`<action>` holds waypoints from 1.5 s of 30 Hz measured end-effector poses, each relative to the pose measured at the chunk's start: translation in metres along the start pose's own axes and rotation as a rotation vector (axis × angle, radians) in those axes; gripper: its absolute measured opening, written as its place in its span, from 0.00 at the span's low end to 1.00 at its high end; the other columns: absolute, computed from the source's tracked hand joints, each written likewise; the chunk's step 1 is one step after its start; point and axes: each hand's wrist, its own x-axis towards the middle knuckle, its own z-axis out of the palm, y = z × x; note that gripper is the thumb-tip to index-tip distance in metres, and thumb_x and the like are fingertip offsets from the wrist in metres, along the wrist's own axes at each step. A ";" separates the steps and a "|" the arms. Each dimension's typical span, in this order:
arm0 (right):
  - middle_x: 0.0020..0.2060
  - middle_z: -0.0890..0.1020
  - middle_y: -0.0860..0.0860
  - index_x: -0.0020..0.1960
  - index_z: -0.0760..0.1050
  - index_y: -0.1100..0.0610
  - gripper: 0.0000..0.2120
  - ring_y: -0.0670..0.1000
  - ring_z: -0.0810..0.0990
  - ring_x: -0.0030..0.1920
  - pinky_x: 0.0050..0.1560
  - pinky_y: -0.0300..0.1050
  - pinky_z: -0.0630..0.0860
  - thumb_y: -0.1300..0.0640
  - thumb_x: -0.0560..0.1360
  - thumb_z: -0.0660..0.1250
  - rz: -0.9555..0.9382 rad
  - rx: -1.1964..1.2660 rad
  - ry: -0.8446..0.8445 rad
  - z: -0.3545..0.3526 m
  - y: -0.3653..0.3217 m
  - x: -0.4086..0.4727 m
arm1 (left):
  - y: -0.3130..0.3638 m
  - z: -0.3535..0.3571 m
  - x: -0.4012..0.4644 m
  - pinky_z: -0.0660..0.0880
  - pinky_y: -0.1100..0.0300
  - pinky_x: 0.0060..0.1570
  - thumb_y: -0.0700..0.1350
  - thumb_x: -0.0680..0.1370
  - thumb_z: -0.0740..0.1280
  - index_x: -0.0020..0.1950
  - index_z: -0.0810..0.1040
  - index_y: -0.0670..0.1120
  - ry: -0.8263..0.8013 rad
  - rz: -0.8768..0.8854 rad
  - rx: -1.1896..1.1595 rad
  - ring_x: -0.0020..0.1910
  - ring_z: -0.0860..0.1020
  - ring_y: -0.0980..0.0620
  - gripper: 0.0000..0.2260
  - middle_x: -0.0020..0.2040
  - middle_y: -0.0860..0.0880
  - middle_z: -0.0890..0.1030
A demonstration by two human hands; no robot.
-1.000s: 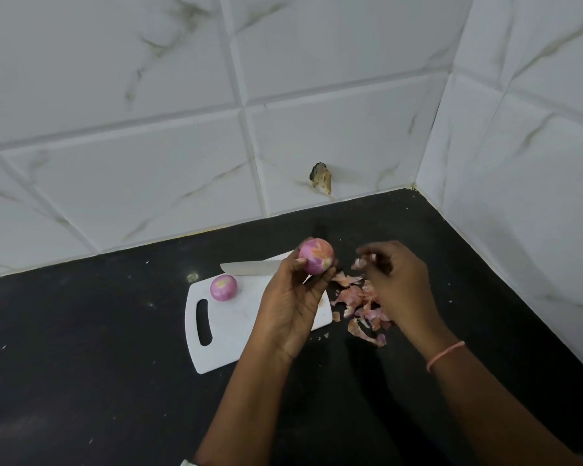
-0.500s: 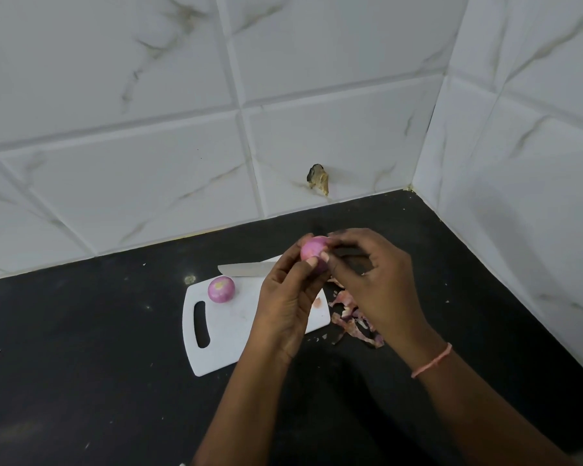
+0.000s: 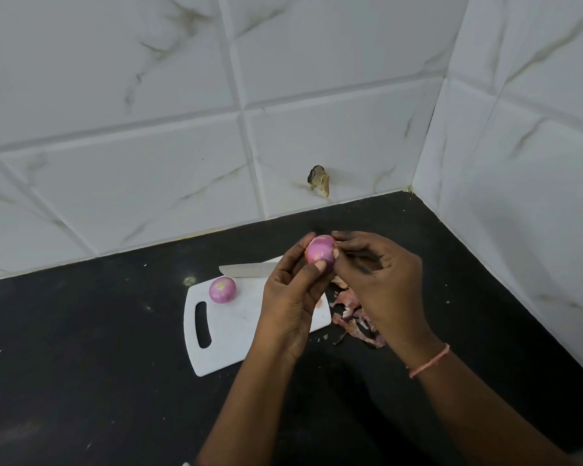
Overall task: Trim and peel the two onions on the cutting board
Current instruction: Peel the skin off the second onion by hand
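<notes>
A: Nearest you, your left hand [image 3: 292,297] curls round the onion [image 3: 320,252], thumb and fingertips gripping it above the board's [image 3: 226,334] right end.

B: And your right hand [image 3: 381,280] meets it from the right, fingertips pinched at a flap of its skin.

A: Peels [image 3: 352,314] lie on the counter [image 3: 81,331] under that hand, just beside the board.

B: Farther back, the second onion [image 3: 222,289] sits on the board near the handle slot, the knife [image 3: 248,270] across the far edge.
</notes>
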 end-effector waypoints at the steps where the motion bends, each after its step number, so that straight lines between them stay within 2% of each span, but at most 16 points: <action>1: 0.50 0.85 0.50 0.52 0.83 0.62 0.11 0.43 0.83 0.51 0.52 0.36 0.79 0.62 0.70 0.75 0.000 0.001 0.004 0.000 0.000 0.000 | 0.000 0.001 0.000 0.81 0.59 0.51 0.35 0.68 0.71 0.62 0.79 0.41 -0.001 0.002 0.001 0.56 0.83 0.45 0.21 0.58 0.41 0.83; 6: 0.46 0.85 0.49 0.50 0.83 0.61 0.08 0.45 0.84 0.48 0.50 0.40 0.81 0.65 0.71 0.73 0.023 -0.001 0.030 -0.002 0.001 0.001 | 0.001 0.000 -0.002 0.81 0.56 0.52 0.32 0.72 0.69 0.62 0.78 0.40 -0.004 -0.009 -0.048 0.56 0.83 0.42 0.18 0.58 0.38 0.83; 9: 0.48 0.84 0.48 0.53 0.81 0.59 0.09 0.44 0.83 0.50 0.51 0.39 0.81 0.65 0.73 0.71 0.042 0.004 -0.011 -0.004 0.000 0.002 | 0.003 0.001 -0.003 0.81 0.54 0.55 0.32 0.73 0.68 0.63 0.78 0.40 0.005 -0.006 -0.017 0.58 0.82 0.40 0.18 0.58 0.38 0.83; 12: 0.54 0.80 0.45 0.59 0.79 0.55 0.13 0.44 0.81 0.55 0.54 0.36 0.78 0.53 0.76 0.67 -0.035 -0.031 -0.150 -0.005 -0.004 0.003 | 0.005 0.001 -0.003 0.81 0.54 0.56 0.35 0.71 0.69 0.61 0.79 0.40 0.002 -0.018 -0.014 0.57 0.82 0.41 0.18 0.57 0.38 0.83; 14: 0.54 0.76 0.40 0.58 0.79 0.50 0.14 0.43 0.78 0.56 0.55 0.32 0.76 0.48 0.75 0.66 -0.070 -0.097 -0.227 -0.005 -0.004 0.006 | 0.007 0.000 -0.004 0.81 0.54 0.56 0.36 0.70 0.70 0.60 0.80 0.40 -0.007 -0.024 0.005 0.55 0.83 0.43 0.18 0.57 0.38 0.83; 16: 0.52 0.74 0.39 0.57 0.79 0.51 0.11 0.42 0.77 0.55 0.55 0.31 0.75 0.51 0.75 0.68 -0.076 -0.126 -0.246 -0.007 0.000 0.009 | 0.009 -0.001 -0.005 0.81 0.54 0.56 0.38 0.69 0.71 0.59 0.81 0.40 -0.016 -0.030 0.048 0.53 0.84 0.44 0.18 0.56 0.38 0.84; 20: 0.50 0.76 0.44 0.53 0.80 0.56 0.09 0.43 0.78 0.52 0.53 0.31 0.76 0.63 0.74 0.71 -0.117 -0.161 -0.232 -0.011 0.004 0.012 | 0.012 -0.002 -0.005 0.82 0.56 0.51 0.40 0.69 0.71 0.56 0.82 0.41 -0.020 -0.047 0.148 0.51 0.85 0.46 0.16 0.52 0.40 0.85; 23: 0.47 0.76 0.42 0.50 0.79 0.55 0.07 0.42 0.78 0.50 0.51 0.29 0.75 0.64 0.73 0.71 -0.137 -0.145 -0.265 -0.013 0.002 0.015 | 0.015 -0.005 -0.004 0.82 0.59 0.47 0.41 0.69 0.71 0.54 0.83 0.42 -0.027 -0.051 0.202 0.49 0.85 0.47 0.14 0.50 0.42 0.86; 27: 0.47 0.74 0.39 0.50 0.75 0.49 0.11 0.41 0.76 0.50 0.50 0.28 0.74 0.65 0.74 0.69 -0.108 -0.178 -0.364 -0.013 0.001 0.019 | 0.016 -0.008 -0.002 0.82 0.60 0.49 0.43 0.69 0.72 0.54 0.83 0.42 -0.018 -0.064 0.270 0.50 0.85 0.47 0.14 0.51 0.41 0.86; 31: 0.46 0.72 0.39 0.50 0.72 0.50 0.12 0.40 0.75 0.49 0.49 0.28 0.73 0.67 0.75 0.65 -0.110 -0.220 -0.402 -0.012 0.002 0.020 | 0.018 -0.008 0.000 0.81 0.61 0.48 0.45 0.68 0.73 0.55 0.83 0.42 -0.012 -0.067 0.300 0.50 0.85 0.48 0.17 0.51 0.42 0.86; 34: 0.45 0.72 0.43 0.50 0.71 0.51 0.11 0.40 0.75 0.47 0.48 0.28 0.72 0.67 0.76 0.63 -0.125 -0.246 -0.379 -0.009 0.003 0.019 | 0.017 -0.006 0.001 0.82 0.59 0.51 0.45 0.68 0.72 0.54 0.83 0.41 -0.013 -0.095 0.288 0.48 0.84 0.48 0.15 0.49 0.42 0.86; 37: 0.44 0.73 0.45 0.50 0.71 0.54 0.08 0.42 0.75 0.46 0.45 0.29 0.72 0.66 0.79 0.62 -0.076 -0.159 -0.324 -0.007 0.002 0.013 | 0.015 -0.004 0.000 0.82 0.58 0.51 0.46 0.70 0.72 0.51 0.84 0.42 -0.003 -0.125 0.230 0.48 0.83 0.48 0.13 0.48 0.42 0.85; 40: 0.44 0.77 0.46 0.50 0.72 0.54 0.06 0.41 0.78 0.46 0.46 0.29 0.74 0.64 0.80 0.62 0.063 -0.004 -0.276 -0.006 -0.001 0.007 | 0.014 -0.005 0.000 0.82 0.59 0.49 0.43 0.74 0.70 0.44 0.86 0.44 0.026 -0.153 0.149 0.48 0.84 0.47 0.06 0.49 0.40 0.85; 41: 0.44 0.78 0.45 0.50 0.72 0.53 0.06 0.40 0.79 0.46 0.46 0.30 0.75 0.63 0.79 0.62 0.133 0.066 -0.239 -0.006 -0.001 0.006 | 0.014 -0.006 0.001 0.82 0.59 0.48 0.42 0.76 0.69 0.44 0.85 0.44 0.029 -0.160 0.123 0.47 0.84 0.47 0.06 0.50 0.40 0.85; 43: 0.43 0.81 0.45 0.50 0.75 0.52 0.04 0.41 0.81 0.45 0.45 0.32 0.76 0.61 0.79 0.64 0.243 0.162 -0.134 -0.005 -0.001 0.004 | 0.014 -0.007 0.001 0.82 0.58 0.49 0.40 0.77 0.66 0.49 0.84 0.41 0.030 -0.166 0.099 0.47 0.85 0.47 0.06 0.51 0.39 0.84; 45: 0.44 0.83 0.46 0.51 0.77 0.54 0.04 0.42 0.82 0.46 0.45 0.32 0.77 0.60 0.78 0.67 0.262 0.193 -0.064 -0.004 -0.001 0.003 | 0.013 -0.007 0.001 0.82 0.57 0.52 0.39 0.78 0.65 0.54 0.82 0.39 0.028 -0.157 0.085 0.48 0.85 0.46 0.08 0.52 0.38 0.84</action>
